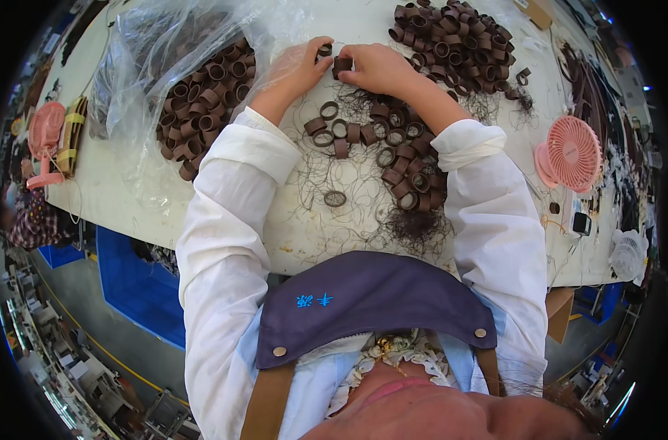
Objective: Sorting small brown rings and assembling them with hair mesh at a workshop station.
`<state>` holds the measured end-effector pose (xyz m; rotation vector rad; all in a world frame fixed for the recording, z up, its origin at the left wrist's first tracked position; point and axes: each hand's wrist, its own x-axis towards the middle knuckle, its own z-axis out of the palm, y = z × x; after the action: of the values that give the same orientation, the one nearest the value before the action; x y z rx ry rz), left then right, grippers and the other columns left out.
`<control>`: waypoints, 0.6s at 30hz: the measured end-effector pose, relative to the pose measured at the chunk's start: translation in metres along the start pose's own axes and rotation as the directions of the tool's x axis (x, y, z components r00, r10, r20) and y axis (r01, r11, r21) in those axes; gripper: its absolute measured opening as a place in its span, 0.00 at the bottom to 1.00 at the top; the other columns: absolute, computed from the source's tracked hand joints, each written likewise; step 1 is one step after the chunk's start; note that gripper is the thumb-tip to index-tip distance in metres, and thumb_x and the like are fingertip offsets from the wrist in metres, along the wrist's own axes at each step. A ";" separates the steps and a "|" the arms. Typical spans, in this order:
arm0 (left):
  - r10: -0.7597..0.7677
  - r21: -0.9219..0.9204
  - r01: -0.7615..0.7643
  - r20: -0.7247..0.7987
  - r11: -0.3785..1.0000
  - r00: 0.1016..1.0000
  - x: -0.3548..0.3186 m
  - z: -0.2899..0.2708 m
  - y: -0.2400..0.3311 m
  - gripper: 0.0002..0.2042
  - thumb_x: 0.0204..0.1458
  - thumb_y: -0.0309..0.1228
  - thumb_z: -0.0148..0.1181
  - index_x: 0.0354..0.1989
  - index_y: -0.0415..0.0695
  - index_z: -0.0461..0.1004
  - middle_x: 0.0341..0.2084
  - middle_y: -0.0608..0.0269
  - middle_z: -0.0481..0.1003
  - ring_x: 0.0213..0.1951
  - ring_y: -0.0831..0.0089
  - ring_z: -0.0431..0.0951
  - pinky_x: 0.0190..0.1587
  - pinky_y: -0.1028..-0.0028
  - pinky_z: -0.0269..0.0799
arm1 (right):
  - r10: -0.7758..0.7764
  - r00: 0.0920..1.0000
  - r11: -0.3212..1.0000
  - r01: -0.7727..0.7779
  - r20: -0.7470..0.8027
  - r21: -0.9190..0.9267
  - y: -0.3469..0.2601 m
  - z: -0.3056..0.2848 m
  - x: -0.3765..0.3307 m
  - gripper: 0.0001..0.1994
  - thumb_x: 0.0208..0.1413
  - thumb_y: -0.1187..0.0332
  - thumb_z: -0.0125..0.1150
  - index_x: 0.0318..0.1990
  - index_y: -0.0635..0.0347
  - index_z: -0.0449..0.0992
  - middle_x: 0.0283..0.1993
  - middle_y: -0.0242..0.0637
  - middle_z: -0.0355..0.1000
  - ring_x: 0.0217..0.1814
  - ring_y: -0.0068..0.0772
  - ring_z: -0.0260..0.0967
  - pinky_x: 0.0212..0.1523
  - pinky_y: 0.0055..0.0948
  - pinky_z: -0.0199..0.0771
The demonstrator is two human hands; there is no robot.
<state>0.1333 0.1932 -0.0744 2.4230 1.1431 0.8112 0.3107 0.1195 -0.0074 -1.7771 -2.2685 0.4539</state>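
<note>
Both hands are pinched shut on small brown rings up near the far edge of the bench (114, 183): left hand (298, 70) has its grip clamped on one dark ring (324, 50), right hand (378, 67) is closed on another ring (342, 65), the two hands almost touching. Between the forearms there's a loose scatter of rings (381, 150) mixed with dark thread trimmings (414, 226). Big heap of rings (455, 44) toward the far right corner, another heap (202, 99) half under a clear plastic bag (154, 51) on the left. Pink fan (568, 154) sits at the right edge, a second pink fan (44, 136) at the left edge.
</note>
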 end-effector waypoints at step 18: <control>-0.216 0.137 0.195 0.162 0.971 0.963 0.007 -0.021 0.018 0.20 0.48 0.48 0.58 0.42 0.45 0.73 0.33 0.56 0.78 0.35 0.60 0.77 0.40 0.64 0.70 | -0.121 0.988 0.986 0.131 0.097 -0.103 -0.035 -0.022 -0.098 0.16 0.49 0.56 0.63 0.33 0.62 0.73 0.22 0.42 0.74 0.28 0.43 0.74 0.31 0.38 0.71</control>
<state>0.1344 0.1886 -0.0459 2.3622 1.3794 0.4656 0.3111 0.0191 0.0277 -1.6803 -2.4955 0.4018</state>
